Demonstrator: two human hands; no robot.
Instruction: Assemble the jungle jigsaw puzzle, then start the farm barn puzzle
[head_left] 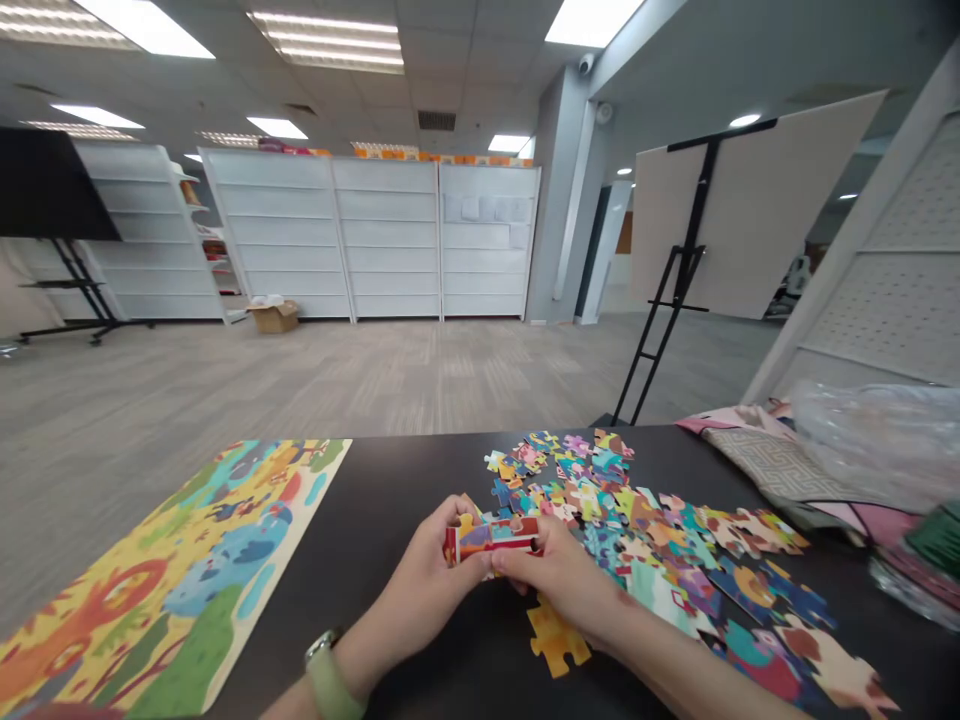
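Note:
My left hand (435, 565) and my right hand (559, 565) meet above the dark table, fingers closed round colourful jigsaw puzzle pieces (491, 536). The pieces show red, white, yellow and purple print; the fingers partly cover them, so I cannot tell how many there are. Below my right wrist lies a yellow-orange puzzle piece (559, 637), partly hidden by the forearm. A spread of many-coloured loose puzzle pieces (637, 515) reaches from behind my hands to the right. To the left rests a printed animal picture board (225, 560) with a blue elephant-like figure.
Clear plastic wrapping (885, 440) and folded patterned fabric (780, 465) sit at the table's right edge. Beyond the dark table (397, 480) stand a board on a black easel (675, 270), white shelving (386, 240), a cardboard box (275, 316) and a wheeled screen (56, 185).

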